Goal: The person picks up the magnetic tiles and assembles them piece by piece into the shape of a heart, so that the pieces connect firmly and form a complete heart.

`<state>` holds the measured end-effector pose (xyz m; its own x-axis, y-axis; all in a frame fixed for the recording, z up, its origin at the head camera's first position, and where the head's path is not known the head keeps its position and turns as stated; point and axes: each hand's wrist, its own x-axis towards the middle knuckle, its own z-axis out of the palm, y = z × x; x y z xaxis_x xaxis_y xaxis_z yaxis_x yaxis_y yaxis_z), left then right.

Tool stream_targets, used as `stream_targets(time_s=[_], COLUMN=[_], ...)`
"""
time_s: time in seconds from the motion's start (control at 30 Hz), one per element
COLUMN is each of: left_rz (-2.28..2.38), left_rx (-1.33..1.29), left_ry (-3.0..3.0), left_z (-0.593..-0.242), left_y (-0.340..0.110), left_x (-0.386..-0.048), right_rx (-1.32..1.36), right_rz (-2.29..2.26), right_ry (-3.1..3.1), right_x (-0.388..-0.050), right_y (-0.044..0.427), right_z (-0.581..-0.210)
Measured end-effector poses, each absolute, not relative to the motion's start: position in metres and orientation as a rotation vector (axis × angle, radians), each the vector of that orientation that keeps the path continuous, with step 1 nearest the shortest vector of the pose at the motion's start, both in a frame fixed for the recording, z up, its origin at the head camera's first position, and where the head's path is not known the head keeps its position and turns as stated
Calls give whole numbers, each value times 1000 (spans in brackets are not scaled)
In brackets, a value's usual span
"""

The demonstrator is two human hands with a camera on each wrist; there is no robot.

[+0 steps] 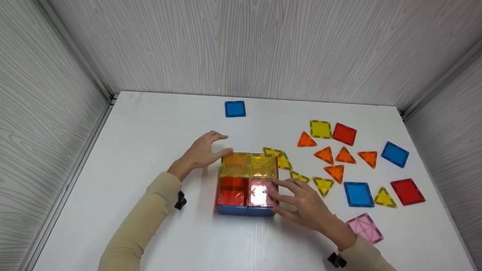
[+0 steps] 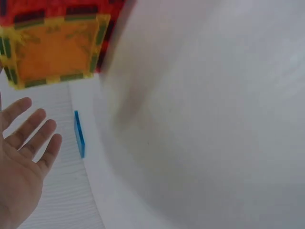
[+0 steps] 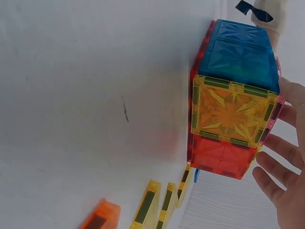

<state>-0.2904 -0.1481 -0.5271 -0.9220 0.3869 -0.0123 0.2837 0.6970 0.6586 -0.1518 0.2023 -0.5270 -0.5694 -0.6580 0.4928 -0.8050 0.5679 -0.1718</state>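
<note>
A low box built of translucent square magnetic tiles (image 1: pixel 263 166) stands at the middle of the table. Its top shows two yellow squares at the far side, a pink tile (image 1: pixel 259 193) near right and a red square near left; whether that red one is a top tile or the inside, I cannot tell. Blue tiles (image 3: pixel 240 52) form the near wall. My left hand (image 1: pixel 204 151) is at the far left corner, thumb at the edge, fingers spread apart in the air. At the right side, my right hand (image 1: pixel 303 202) rests its extended fingertips along the pink tile's edge.
Loose tiles lie to the right: orange triangles (image 1: pixel 345 156), yellow triangles (image 1: pixel 323 185), a yellow square (image 1: pixel 320 129), red squares (image 1: pixel 408 192), blue squares (image 1: pixel 359 194) and a pink square (image 1: pixel 365 227). One blue square (image 1: pixel 235 109) lies near the far table edge. Panels enclose the table's back and sides.
</note>
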Motion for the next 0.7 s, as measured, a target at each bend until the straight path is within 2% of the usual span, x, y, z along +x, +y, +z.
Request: stream_targets(time_s=[0.17,0.33,0.7], left_rz=[946,695,472], left_rx=[459,456,517], left_ry=[2798,2848,2840], left_z=[-535,-542,-546], left_y=[-144,-137,-125], left_x=[-338,-369,-397], right_rx=[1186,1177,1159], right_rz=[555,575,549], right_ry=[-2433,-2447,-2473], right_x=[-152,-150,-152], right_y=[203,203,203], right_z=[-528,-531,-531])
